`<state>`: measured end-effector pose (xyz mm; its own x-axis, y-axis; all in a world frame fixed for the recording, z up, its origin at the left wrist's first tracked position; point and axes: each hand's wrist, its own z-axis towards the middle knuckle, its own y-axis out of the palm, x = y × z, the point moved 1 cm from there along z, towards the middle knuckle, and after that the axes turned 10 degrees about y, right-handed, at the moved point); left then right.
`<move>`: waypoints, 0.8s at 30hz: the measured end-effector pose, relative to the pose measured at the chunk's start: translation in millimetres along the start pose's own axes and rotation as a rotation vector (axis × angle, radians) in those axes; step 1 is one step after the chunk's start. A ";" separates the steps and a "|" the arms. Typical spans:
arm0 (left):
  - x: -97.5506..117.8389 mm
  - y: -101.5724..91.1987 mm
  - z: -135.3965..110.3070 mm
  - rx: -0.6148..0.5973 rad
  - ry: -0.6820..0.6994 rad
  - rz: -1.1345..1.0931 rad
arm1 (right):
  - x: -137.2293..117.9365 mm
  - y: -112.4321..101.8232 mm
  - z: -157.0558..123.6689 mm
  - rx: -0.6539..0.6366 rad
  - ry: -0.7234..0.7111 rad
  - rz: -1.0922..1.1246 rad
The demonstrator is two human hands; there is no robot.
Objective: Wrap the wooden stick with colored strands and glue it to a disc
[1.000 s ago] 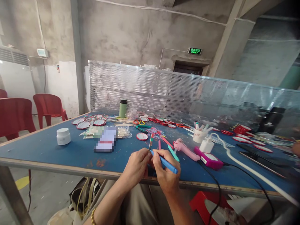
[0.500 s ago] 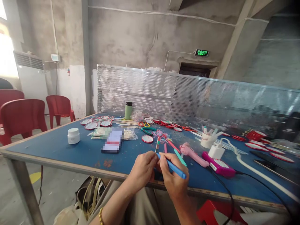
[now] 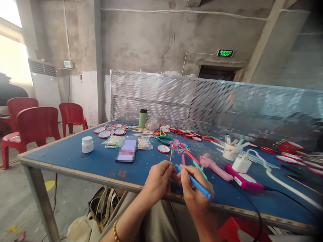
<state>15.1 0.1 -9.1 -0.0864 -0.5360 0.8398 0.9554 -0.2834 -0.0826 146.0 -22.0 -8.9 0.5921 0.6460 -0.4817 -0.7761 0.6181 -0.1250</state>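
My left hand [image 3: 158,178] is closed around the lower end of a thin stick [image 3: 172,152] with red and green sections, which points up and away over the table. In my right hand [image 3: 198,191] is a blue pen [image 3: 198,186], gripped as for writing. Its tip is a little to the right of my left fingers, apart from the stick. Beyond my hands lie a pink pen [image 3: 183,159], a turquoise pen [image 3: 199,168] and a tangle of coloured strings [image 3: 179,146]. A round red-rimmed disc [image 3: 163,149] is left of the stick.
A phone [image 3: 127,151] lies on bagged sticks, near a white jar [image 3: 87,144]. Pliers [image 3: 163,139], a green bottle [image 3: 143,118] and several red-rimmed discs are farther back. Rightward are a pink handheld device [image 3: 215,168], a magenta box [image 3: 244,178] with cables, and a cup of pens [image 3: 230,151].
My right hand has drawn slightly right with the blue pen, opening a gap between its tip and my left fingers. The whole view has shifted a little as my head turned left.
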 end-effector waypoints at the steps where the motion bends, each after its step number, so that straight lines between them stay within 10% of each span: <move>1: 0.5 -0.2 0.5 -0.006 -0.009 -0.017 | -0.2 -0.1 -0.1 0.001 0.001 0.005; 24: 4.6 -3.6 1.0 -0.020 -0.050 -0.120 | -8.4 -2.6 4.4 -0.051 0.140 0.169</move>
<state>11.6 -0.6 -4.3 -0.1851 -0.4572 0.8699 0.9333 -0.3591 0.0099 143.9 -27.0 -0.7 0.4192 0.6682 -0.6146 -0.8740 0.4802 -0.0741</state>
